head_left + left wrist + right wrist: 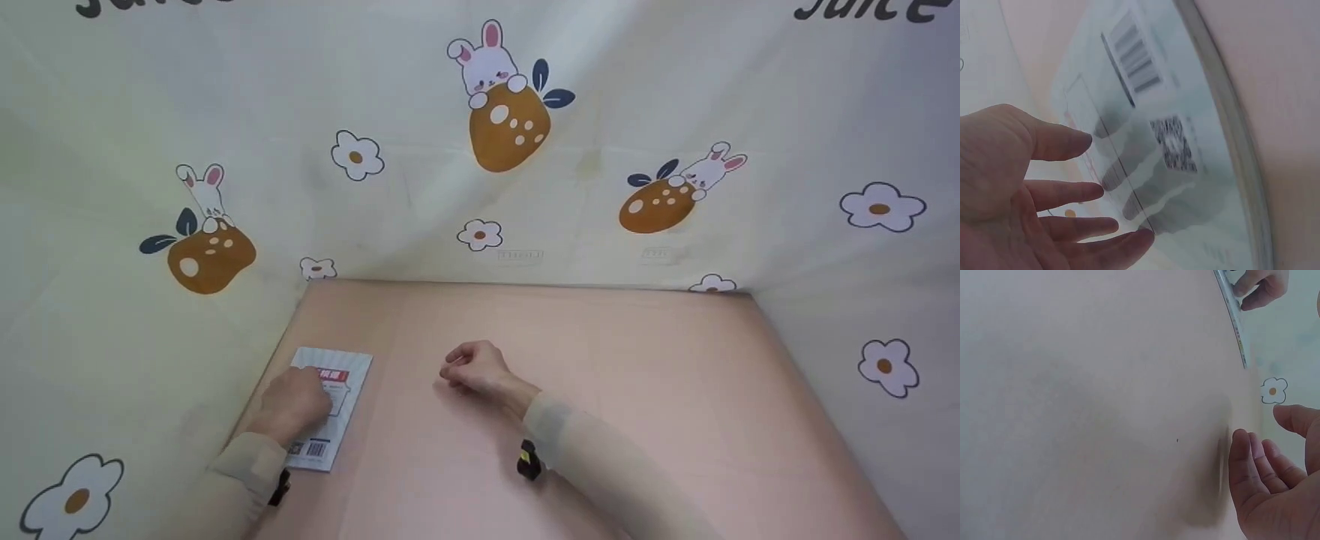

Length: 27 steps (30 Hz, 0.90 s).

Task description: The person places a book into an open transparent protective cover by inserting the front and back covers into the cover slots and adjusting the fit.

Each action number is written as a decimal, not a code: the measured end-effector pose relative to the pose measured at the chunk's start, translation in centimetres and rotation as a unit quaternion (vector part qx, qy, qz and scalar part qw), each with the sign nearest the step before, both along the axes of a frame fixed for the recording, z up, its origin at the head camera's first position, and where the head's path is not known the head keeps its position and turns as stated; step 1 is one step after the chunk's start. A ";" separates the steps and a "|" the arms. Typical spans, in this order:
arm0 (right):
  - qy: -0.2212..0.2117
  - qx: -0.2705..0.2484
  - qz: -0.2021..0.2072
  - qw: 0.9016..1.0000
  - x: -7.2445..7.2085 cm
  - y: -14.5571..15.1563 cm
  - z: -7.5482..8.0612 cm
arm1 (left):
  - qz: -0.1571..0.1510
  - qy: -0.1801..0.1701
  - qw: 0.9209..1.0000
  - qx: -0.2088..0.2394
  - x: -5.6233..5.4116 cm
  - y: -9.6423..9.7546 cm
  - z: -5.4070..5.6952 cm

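Observation:
A thin pale-blue book (351, 405) with a red label, a barcode and a QR code lies flat at the left of the table. My left hand (294, 401) is over its left part and hides some of the cover. In the left wrist view the fingers (1072, 228) are spread and loosely bent, their tips close over the cover (1196, 140), where their shadows fall. Right of the book, my right hand (480, 369) hovers low over the tabletop. Its fingers (1241, 467) are loosely bent with the thumb apart, and nothing shows between them.
A pinkish-beige tabletop (637, 390) stretches to the right of the book. Pale cloth (405, 90) printed with rabbits and flowers hangs behind the table and along both sides. Black wrist devices (529, 460) hang under both sleeves.

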State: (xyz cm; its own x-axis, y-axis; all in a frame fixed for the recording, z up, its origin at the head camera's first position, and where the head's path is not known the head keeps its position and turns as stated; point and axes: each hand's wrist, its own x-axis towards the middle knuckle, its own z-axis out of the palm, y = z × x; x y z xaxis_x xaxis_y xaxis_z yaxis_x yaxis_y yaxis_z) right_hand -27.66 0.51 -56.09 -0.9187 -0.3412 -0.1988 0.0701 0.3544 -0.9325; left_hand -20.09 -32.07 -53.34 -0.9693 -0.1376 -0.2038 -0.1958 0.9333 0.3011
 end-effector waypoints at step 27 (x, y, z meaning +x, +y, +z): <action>-0.042 -0.027 -0.011 0.999 0.7 -2.0 -0.4 | -0.023 -0.005 0.999 -0.047 -1.2 3.6 -0.6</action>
State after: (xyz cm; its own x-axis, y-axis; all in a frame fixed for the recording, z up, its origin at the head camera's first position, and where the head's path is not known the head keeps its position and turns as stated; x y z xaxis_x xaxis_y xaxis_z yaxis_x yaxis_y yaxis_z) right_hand -26.92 -1.46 -56.44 -0.9071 -0.3330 -0.2576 0.1565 0.3013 -0.9406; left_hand -21.30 -28.46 -53.94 -0.9732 -0.1117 -0.2012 -0.1543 0.9653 0.2105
